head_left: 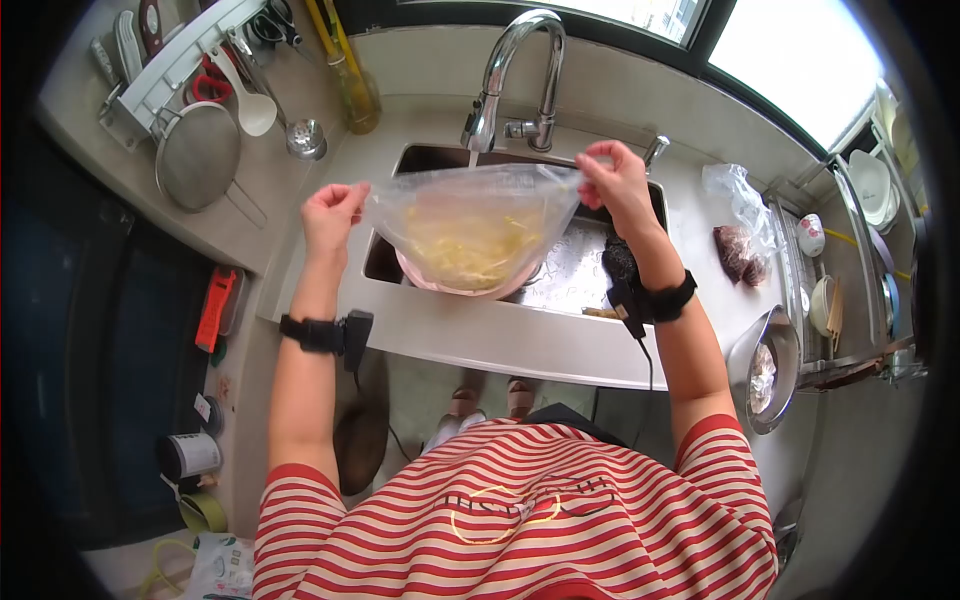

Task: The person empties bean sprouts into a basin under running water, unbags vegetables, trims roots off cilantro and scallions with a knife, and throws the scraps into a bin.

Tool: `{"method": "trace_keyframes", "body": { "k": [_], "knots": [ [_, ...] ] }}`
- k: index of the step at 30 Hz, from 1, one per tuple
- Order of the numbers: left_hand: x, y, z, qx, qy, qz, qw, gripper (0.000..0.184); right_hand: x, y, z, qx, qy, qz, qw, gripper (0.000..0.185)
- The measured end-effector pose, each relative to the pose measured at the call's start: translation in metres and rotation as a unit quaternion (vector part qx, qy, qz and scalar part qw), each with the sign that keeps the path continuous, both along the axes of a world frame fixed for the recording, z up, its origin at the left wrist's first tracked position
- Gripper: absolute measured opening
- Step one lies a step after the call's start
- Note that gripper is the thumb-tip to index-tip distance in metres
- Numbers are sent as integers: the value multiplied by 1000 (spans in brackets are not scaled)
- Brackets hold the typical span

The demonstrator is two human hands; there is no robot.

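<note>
Two hands [335, 212], one held bag [472, 225], one faucet [552, 75], two wristbands [310, 334], one mesh strainer [198, 157]; apparently one pink bowl [455, 288]

The bag [470, 240] hangs over the sink [568, 268] (faucet [550, 85] behind, dish rack [852, 374] right).

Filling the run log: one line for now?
left hand: pinches clear bag | right hand: pinches opposite side | pink bowl: beneath bag

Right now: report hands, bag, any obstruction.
Left hand, right hand pinch clear bag at top corners. Bag spread over pink basin. No obstruction seen; faucet close behind.
</note>
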State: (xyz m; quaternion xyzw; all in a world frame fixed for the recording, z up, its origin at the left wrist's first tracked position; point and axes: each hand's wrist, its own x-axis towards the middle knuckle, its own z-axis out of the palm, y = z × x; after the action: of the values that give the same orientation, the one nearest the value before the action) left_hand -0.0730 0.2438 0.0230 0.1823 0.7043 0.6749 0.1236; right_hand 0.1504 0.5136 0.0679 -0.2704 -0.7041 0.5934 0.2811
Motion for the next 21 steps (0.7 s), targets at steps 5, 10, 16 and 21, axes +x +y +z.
{"method": "trace_keyframes", "body": {
  "k": [5, 10, 16, 21],
  "knots": [
    [-21, -1, -11, -117, 148, 14, 982, 17, -19, 11, -18, 32, -52, 49, 997, 18],
    [-8, 0, 17, -38, 79, -21, 996, 17, -17, 1, 0, 71, 22, 40, 996, 13],
    [-15, 0, 39, -62, 258, -68, 962, 14, -19, 0, 25, 132, 33, 80, 987, 15],
    [33, -15, 79, 48, 280, 102, 953, 18, -3, -9, 39, 147, 100, 23, 984, 15]
  ]
}}
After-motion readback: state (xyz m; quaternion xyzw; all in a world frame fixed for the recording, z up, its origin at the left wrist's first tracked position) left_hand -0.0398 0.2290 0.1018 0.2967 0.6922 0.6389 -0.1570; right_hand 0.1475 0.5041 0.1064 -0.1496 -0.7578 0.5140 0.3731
